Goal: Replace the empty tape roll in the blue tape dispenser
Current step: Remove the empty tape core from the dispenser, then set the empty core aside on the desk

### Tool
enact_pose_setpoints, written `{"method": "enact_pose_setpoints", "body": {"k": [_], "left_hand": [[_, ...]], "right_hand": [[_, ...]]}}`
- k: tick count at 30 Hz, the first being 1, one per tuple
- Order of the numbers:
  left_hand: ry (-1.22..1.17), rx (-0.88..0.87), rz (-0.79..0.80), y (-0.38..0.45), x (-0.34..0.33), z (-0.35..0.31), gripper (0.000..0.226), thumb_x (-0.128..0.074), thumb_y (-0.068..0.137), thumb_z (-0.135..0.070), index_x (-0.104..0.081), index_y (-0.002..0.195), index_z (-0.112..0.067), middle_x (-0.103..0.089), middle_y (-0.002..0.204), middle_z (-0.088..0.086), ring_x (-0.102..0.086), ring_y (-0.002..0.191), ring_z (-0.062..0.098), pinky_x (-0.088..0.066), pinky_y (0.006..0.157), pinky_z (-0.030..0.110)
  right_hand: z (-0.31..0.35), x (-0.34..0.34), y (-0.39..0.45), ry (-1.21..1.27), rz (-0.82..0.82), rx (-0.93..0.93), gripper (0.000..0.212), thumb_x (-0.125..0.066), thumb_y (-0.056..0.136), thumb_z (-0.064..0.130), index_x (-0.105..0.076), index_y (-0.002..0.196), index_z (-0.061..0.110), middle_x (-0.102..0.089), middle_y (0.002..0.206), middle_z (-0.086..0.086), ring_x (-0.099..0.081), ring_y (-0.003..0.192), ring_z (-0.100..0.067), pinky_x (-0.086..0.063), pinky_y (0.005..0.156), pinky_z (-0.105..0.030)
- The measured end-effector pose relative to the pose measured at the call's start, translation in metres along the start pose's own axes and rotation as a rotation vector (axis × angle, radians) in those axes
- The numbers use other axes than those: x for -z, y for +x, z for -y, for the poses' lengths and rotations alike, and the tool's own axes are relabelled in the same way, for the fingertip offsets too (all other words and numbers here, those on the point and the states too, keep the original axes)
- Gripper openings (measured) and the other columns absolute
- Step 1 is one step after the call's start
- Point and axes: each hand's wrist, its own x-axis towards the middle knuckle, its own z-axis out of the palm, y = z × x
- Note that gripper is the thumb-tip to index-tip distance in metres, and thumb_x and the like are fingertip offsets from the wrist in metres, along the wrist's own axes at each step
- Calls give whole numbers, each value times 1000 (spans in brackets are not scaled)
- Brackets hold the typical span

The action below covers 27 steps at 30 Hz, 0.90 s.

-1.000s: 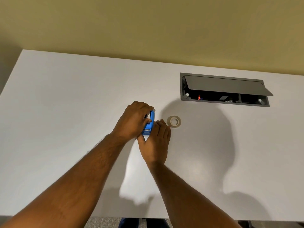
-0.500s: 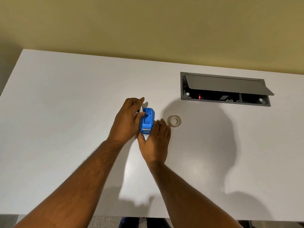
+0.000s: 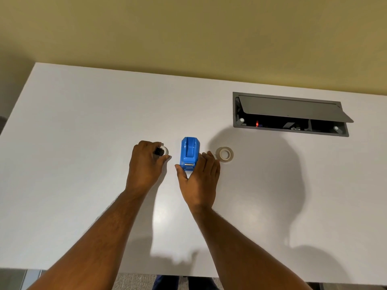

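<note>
The blue tape dispenser [image 3: 189, 152] stands on the white table [image 3: 83, 164], its cutter end toward me and its roll slot bare. My right hand [image 3: 199, 176] steadies it from the near right side, thumb and fingers against its base. To the left of the dispenser, my left hand [image 3: 146, 164] is closed on the empty tape roll [image 3: 163, 151], a whitish ring on a black hub, low over the table. A fresh roll of clear tape [image 3: 224, 154] lies flat just right of my right fingertips.
A grey recessed cable box [image 3: 290, 114] with its lid tilted open sits in the table at the back right. A yellow wall runs behind the table. The table's near edge lies just below my forearms.
My left hand has lifted the empty roll out of the dispenser and carried it to the left. The dispenser now stands uncovered, and my right hand has stayed on it.
</note>
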Motion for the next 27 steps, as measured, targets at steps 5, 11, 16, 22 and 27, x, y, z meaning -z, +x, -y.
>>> {"method": "enact_pose_setpoints", "body": {"k": [5,11,16,22,27], "left_hand": [[-1,27,-8,-3,-1,8,45,-81,81,-32,-68,119,-13,-65,114,9,-59,108,26,-42,87,26],[-41,14,-14,-6,-4,14,44,-83,79,-27,-68,118,-14,-60,113,6,-58,108,22,-42,87,23],[-91,-4,-42,-7,-6,17,44,-84,78,-26,-68,118,-17,-52,109,-8,-56,108,19,-45,87,22],[-244,1,-46,-14,-6,16,56,-83,78,-29,-57,127,-21,-54,119,-9,-52,115,14,-44,95,26],[-184,-75,-97,-21,-2,19,39,-67,91,-13,-59,129,-17,-48,123,-5,-49,120,17,-43,96,27]], "right_hand": [[0,-1,0,-2,-10,1,72,-57,88,66,-50,130,8,-57,126,-11,-47,129,-24,-40,109,-43],[0,-2,-1,3,0,2,73,-58,88,65,-48,132,7,-57,128,-12,-47,129,-25,-39,111,-44],[0,1,-1,26,34,-9,77,-60,84,67,-47,133,9,-55,131,-10,-44,131,-24,-37,112,-44],[1,3,1,98,127,-99,86,-68,77,65,-39,140,15,-47,141,-6,-37,137,-22,-33,116,-43],[-1,5,1,128,157,-112,86,-69,77,62,-37,141,17,-41,145,-3,-32,140,-22,-30,118,-43]]}}
